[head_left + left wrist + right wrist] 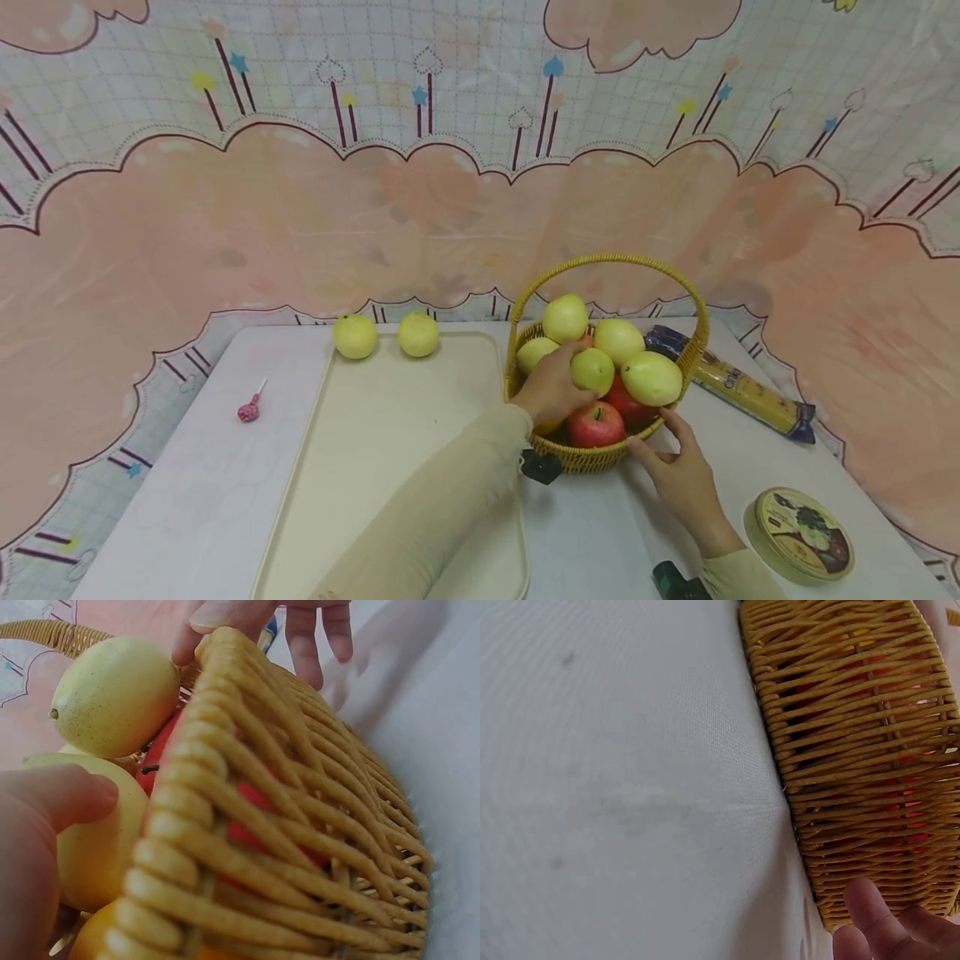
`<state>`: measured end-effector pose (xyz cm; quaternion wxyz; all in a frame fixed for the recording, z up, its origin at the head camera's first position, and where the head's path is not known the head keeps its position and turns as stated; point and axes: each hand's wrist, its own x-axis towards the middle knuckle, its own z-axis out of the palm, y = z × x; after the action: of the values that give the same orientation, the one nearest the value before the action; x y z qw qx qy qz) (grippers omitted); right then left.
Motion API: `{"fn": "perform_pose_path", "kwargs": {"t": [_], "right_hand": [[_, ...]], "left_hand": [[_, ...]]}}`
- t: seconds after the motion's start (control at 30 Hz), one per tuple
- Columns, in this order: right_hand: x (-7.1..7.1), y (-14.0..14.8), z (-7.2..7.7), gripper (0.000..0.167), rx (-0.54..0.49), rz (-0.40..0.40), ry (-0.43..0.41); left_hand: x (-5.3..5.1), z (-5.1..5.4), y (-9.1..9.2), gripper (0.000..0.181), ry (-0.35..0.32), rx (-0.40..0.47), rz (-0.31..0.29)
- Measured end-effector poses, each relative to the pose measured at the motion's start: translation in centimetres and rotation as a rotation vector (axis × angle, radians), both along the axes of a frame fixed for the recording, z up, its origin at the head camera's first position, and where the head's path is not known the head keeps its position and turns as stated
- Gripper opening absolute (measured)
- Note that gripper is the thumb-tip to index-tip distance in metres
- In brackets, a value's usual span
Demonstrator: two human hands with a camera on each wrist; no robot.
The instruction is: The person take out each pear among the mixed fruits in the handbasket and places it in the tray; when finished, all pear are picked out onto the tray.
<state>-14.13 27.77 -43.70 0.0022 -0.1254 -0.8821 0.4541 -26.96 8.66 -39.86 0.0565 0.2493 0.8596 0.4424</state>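
A yellow wicker basket (581,458) holds several yellow-green fruits, red apples (596,424) and something orange. The left hand (553,387) reaches over its left rim, thumb and fingers curled round a yellow-green fruit (592,372). In the left wrist view the thumb of the left hand (45,817) lies on that fruit (101,847). At the basket's front right, the right hand (686,479) touches the rim with spread, relaxed fingers. The right wrist view shows fingers of the right hand (889,926) against the woven wall (862,750).
A cream tray (390,417) lies left of the basket, with two yellow-green fruits (356,337) at its back edge. A pink lollipop (249,409) is farther left. Behind and right of the basket lies a long packet (750,392); a round tin (804,535) sits front right.
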Motion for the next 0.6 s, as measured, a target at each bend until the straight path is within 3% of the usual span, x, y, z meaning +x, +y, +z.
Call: {"fn": "perform_pose_path", "kwargs": {"t": [0.33,0.6], "right_hand": [[-0.1,-0.1,-0.1,0.092,-0.007,-0.006,-0.002],[0.0,-0.1,0.0,0.093,-0.017,0.000,0.012]], "left_hand": [[0.0,-0.3,-0.6,0.070,-0.020,0.083,0.002],[0.5,0.0,-1.4,0.068,-0.017,0.079,0.001]]}}
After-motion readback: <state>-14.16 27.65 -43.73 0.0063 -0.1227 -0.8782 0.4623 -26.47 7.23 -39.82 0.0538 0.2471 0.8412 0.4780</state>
